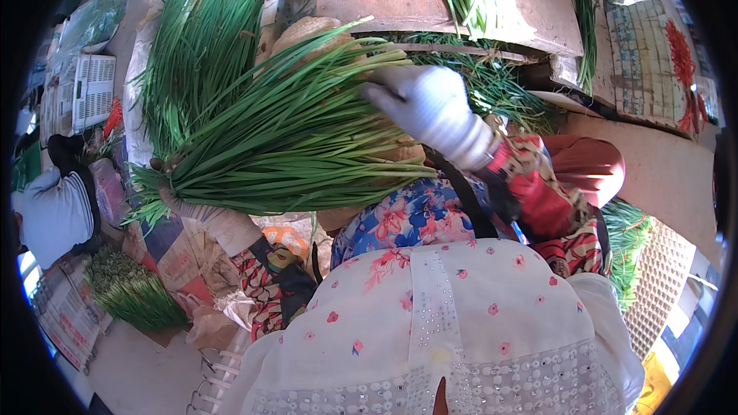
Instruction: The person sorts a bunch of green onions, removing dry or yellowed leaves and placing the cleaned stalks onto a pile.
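A large sheaf of garlic chives (284, 138) lies across my lap, its leafy tips to the left and pale cut stems to the right. My left hand (183, 201), in a dull glove, is closed round the leafy end from below; leaves cover part of its fingers. Over the stem ends is my right hand (423, 104) in a whitish knitted glove with grey fingertips. Its fingers are curled together beside the upper stems, and whatever is between them is hidden.
More chives (204, 46) are heaped behind on the left. A wooden board (377, 0) bears another bunch. Loose greens (500, 84) lie below it. Red ties (682, 69) hang at far right. A white crate (94, 92) and a person's pale sleeve (58, 215) are at left.
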`<state>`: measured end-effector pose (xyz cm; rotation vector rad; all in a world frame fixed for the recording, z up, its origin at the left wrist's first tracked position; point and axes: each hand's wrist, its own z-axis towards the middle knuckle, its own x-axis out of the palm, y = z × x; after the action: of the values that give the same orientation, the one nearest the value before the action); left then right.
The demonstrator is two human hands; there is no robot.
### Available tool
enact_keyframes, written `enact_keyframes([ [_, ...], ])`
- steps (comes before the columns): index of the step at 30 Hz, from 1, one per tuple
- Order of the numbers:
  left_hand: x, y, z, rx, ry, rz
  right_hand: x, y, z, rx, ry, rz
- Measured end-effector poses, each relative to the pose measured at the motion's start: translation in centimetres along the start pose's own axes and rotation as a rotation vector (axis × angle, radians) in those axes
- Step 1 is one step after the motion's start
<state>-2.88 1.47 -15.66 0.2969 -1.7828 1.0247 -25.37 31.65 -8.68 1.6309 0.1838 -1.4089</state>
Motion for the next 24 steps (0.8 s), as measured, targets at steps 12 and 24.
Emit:
enact_keyframes([
  [12,3.9,1.0,-2.2,0.141,0.299,-0.038,2.7,6.3,2.1,0.005,0.269,1.049],
  [24,1.4,1.4,0.3,-0.099,0.139,-0.426,-5.8,-0.3,0.6,-0.501,-0.043,-0.153],
])
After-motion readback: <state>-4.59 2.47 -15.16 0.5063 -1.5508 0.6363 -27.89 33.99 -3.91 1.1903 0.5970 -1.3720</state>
